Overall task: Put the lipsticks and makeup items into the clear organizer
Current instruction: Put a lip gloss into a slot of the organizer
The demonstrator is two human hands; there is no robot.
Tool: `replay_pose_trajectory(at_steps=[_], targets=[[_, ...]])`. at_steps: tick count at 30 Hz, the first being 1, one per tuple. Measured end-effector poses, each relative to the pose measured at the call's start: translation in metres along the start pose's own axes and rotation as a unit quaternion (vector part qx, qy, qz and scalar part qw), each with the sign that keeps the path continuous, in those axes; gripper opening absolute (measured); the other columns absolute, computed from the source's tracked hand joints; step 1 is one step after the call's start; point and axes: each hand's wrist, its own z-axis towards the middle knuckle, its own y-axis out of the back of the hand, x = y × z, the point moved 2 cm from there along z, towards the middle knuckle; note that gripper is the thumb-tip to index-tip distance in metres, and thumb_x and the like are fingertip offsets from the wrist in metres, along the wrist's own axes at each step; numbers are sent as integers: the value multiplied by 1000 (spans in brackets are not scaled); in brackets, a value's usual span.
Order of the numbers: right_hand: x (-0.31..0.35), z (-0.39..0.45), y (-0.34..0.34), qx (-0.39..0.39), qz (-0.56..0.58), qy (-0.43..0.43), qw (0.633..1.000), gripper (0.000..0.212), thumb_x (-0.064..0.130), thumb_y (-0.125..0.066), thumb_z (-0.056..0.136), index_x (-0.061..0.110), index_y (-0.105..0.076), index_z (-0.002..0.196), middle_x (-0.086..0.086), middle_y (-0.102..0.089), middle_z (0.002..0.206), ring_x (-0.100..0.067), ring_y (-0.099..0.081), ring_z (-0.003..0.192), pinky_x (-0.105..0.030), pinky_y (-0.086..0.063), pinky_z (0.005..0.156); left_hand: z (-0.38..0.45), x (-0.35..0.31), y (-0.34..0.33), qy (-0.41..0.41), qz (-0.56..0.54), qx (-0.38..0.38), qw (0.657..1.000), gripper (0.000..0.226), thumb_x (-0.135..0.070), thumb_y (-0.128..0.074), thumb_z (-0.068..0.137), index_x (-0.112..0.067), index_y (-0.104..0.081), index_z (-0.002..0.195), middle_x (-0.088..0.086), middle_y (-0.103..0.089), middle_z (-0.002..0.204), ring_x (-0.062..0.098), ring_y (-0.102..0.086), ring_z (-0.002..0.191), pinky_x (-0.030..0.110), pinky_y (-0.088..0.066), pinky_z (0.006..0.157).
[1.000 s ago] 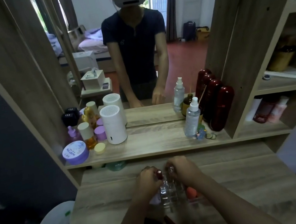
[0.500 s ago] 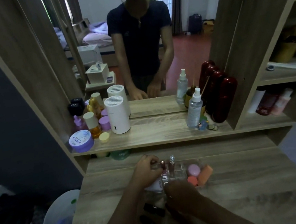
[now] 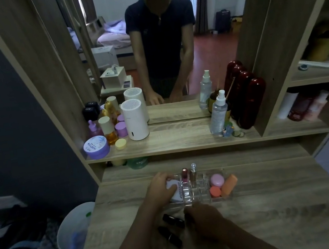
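The clear organizer [image 3: 202, 190] sits mid-table. A pink lipstick [image 3: 184, 175] and a clear-capped tube [image 3: 193, 171] stand upright in it. Its right section holds a pink jar [image 3: 217, 180], a small coral pot [image 3: 215, 191] and an orange sponge [image 3: 229, 185]. My left hand [image 3: 161, 190] grips a white compact [image 3: 175, 189] at the organizer's left end. My right hand [image 3: 203, 218] lies curled on the table just in front of the organizer, fingers closed around a dark lipstick that is mostly hidden. Two dark lipsticks [image 3: 173, 221] [image 3: 170, 236] lie to its left.
A raised shelf [image 3: 183, 140] behind the table carries jars, a white cylinder [image 3: 134, 119], a spray bottle [image 3: 218, 113] and dark red bottles [image 3: 250, 102] in front of a mirror. A white bin [image 3: 76, 228] stands on the floor at the left.
My right hand has come away from the top of the organizer and dropped to the table in front of it. My left hand has stayed at the organizer's left end.
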Motion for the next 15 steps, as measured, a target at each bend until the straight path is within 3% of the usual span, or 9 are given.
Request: replay_pose_trajectory(at_steps=[6, 9, 11, 13, 15], targets=[[-10, -4, 11, -25, 75, 4, 997, 32, 20, -54, 89, 11, -53, 119, -12, -61, 121, -27, -58, 111, -39, -50, 94, -3, -4, -1, 0, 6, -1, 1000, 29, -20, -59, 85, -10, -61, 112, 11, -58, 114, 23, -54, 103, 30, -42, 84], [-17, -3, 28, -54, 131, 5, 990, 35, 3, -59, 80, 4, -52, 114, -19, -64, 113, -29, -61, 101, -41, -52, 85, -3, -9, 1, -4, 12, 2, 1000, 29, -18, -59, 84, -7, -62, 111, 14, -59, 114, 27, -55, 106, 33, -43, 89], [-21, -2, 42, -85, 170, -14, 982, 40, -2, -61, 78, 3, -54, 118, -17, -66, 111, -28, -62, 98, -32, -52, 79, -3, -12, 3, -2, 16, 2, 1000, 30, -16, -59, 85, -6, -62, 112, 16, -59, 115, 29, -55, 107, 33, -43, 90], [-26, -3, 57, -127, 200, -30, 971, 39, -3, -63, 78, 3, -60, 117, -8, -66, 99, -19, -60, 86, -10, -45, 62, -3, -15, 4, -4, 20, 2, 1000, 31, -15, -59, 84, -4, -62, 113, 17, -60, 115, 31, -56, 107, 35, -44, 91], [-32, -4, 73, -176, 207, -43, 961, 30, -2, -63, 78, 4, -67, 107, -1, -60, 82, -14, -55, 77, -14, -38, 57, -3, -18, 5, -7, 16, 6, 1000, 31, -12, -58, 84, -2, -63, 113, 18, -61, 115, 32, -56, 107, 36, -44, 93]])
